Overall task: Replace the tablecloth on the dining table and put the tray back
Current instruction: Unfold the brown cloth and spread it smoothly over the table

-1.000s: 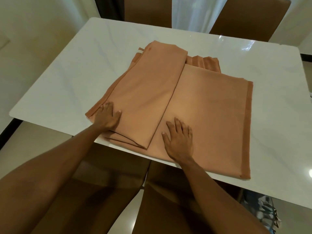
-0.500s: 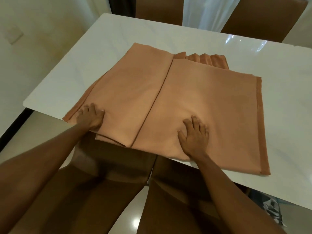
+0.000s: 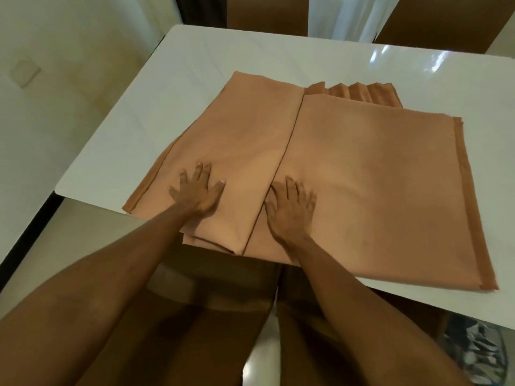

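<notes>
A folded orange-brown tablecloth point(image 3: 362, 176) lies on the white marble dining table point(image 3: 172, 87), its near edge hanging slightly over the table's front. One folded panel overlaps another along a seam down the middle. My left hand point(image 3: 196, 190) rests flat on the left panel with fingers spread. My right hand point(image 3: 289, 207) presses flat on the right panel just beside the seam. Pleated layers of the cloth show at the far edge. No tray is in view.
Two brown chairs point(image 3: 264, 12) stand at the table's far side with a white curtain point(image 3: 348, 15) between them. Brown chair seats point(image 3: 223, 288) sit under the near edge below my arms. A patterned object point(image 3: 479, 349) lies on the floor at lower right.
My left hand slid right from the cloth's left edge onto the left panel. My right hand moved left to the seam. The view shifted closer to the cloth.
</notes>
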Demonstrator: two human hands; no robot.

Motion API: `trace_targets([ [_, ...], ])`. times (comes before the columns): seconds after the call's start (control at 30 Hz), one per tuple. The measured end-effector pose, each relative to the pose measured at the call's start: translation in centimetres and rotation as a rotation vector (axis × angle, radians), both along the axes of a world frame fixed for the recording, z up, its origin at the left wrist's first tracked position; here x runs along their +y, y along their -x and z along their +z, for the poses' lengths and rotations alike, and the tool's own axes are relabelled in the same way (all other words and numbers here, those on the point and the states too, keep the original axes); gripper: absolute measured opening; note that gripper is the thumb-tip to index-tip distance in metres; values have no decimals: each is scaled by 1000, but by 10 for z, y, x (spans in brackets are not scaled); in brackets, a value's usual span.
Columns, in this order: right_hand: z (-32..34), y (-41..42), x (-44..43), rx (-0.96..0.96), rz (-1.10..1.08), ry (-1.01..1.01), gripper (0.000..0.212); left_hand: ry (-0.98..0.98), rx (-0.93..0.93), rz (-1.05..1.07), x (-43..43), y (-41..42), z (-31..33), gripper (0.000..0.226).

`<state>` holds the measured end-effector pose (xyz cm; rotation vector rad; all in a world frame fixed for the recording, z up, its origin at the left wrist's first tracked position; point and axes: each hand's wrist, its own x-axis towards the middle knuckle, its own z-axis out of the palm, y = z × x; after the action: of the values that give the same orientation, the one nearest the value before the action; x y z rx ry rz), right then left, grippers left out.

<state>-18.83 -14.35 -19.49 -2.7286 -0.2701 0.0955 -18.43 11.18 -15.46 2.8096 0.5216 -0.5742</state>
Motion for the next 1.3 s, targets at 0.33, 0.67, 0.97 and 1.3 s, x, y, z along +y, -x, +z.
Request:
trace_targets([
  [0.33, 7, -3, 15, -34, -120, 137, 49, 30, 79, 114, 157, -11, 8, 91],
  [0.67, 25, -50, 113, -81, -338, -16, 44, -13, -369, 26, 181, -31, 17, 69],
  [0.97, 3, -90, 141, 27, -332, 91, 61, 12, -104, -90, 144, -110, -10, 76],
  [1.3, 3, -150, 109, 15, -279, 112, 69, -7, 40, 0, 243, -140, 1, 86],
])
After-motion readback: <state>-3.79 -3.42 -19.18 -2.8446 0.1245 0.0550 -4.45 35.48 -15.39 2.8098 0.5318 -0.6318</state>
